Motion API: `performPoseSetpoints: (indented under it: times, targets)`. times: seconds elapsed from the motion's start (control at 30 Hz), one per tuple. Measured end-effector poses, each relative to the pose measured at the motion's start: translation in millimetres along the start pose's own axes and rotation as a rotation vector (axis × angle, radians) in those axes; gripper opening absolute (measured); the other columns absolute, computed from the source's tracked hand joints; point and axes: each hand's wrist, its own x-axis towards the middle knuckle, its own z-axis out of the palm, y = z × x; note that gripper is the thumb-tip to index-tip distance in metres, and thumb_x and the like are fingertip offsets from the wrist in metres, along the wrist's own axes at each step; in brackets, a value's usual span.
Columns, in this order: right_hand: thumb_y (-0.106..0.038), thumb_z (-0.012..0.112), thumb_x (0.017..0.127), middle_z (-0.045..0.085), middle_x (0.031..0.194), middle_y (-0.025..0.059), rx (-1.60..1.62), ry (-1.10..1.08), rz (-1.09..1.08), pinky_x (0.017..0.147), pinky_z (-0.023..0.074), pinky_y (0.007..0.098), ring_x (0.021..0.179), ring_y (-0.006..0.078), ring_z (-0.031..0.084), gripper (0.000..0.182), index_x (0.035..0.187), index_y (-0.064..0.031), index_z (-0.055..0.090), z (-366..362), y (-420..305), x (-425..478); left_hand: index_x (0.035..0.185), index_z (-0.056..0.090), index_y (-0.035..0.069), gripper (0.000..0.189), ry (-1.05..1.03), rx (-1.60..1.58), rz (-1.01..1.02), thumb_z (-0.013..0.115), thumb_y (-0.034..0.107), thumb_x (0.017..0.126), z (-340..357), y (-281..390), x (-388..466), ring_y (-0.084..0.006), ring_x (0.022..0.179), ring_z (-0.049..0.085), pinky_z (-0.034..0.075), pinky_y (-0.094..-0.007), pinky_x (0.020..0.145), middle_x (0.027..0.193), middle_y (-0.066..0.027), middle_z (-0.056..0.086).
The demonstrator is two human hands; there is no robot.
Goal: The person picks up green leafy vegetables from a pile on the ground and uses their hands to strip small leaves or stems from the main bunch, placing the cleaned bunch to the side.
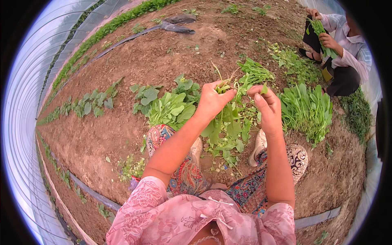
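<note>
My left hand [214,99] grips a small bunch of leafy greens [228,122] by the stems. Its thin pale roots point up and away, and its broad leaves hang down between my knees. Just to the right, my right hand [266,105] has thumb and fingers bent together, with a small green leaf [264,88] at the fingertips. Below both hands, loose discarded leaves [228,153] lie on the soil between my shoes. A pile of greens [171,110] rests by my left knee, and a larger pile [306,110] stands beyond my right knee.
Another person [340,52] squats at the upper right, holding a bunch of greens [326,39]. A small bundle [255,72] lies ahead of my hands. Vine plants [92,102] grow at the left, near a plastic tunnel wall [21,122]. Dark film strips [177,24] lie on the soil.
</note>
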Motion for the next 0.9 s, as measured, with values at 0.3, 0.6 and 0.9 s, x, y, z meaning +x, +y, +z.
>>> performPoseSetpoints:
  times: [0.3, 0.6, 0.9]
  targets:
    - [-0.009, 0.063, 0.062, 0.050, 0.070, 0.0048, -0.818, 0.117, -0.388, 0.060, 0.0387, 0.0300, 0.068, 0.0210, 0.049, 0.012, 0.071, -0.0067, 0.057, 12.5, 3.2, 4.0, 0.073, 0.058, 0.000, 0.016, -0.049, 0.260, 0.031, 0.059, 0.010, 0.061, 9.9, 6.4, -8.5, -0.0040, 0.051, 0.043, 0.037, -0.0214, 0.047, 0.055, -0.0002, 0.051]
    - [-0.029, 0.050, 0.079, 0.044, 0.069, 0.0013, -0.087, -0.176, 0.103, 0.057, 0.0333, 0.0251, 0.060, 0.0122, 0.039, 0.030, 0.071, -0.0005, 0.049, -15.2, -2.9, 1.8, 0.073, 0.055, 0.001, 0.010, -0.028, -0.147, -0.055, 0.059, 0.007, 0.066, -1.8, -2.8, 4.5, -0.0055, 0.056, 0.046, 0.037, -0.0204, 0.048, 0.063, 0.0010, 0.052]
    - [-0.046, 0.036, 0.082, 0.033, 0.123, 0.0198, -0.400, -0.170, 0.083, 0.095, 0.0223, 0.0343, 0.117, 0.0289, 0.028, 0.062, 0.122, 0.0015, 0.028, 11.0, 25.0, -3.8, 0.105, 0.040, -0.003, 0.036, -0.066, -0.305, -0.262, 0.055, 0.008, 0.074, 7.8, -4.1, 5.5, -0.0129, 0.077, 0.052, 0.044, -0.0256, 0.066, 0.088, -0.0060, 0.052]
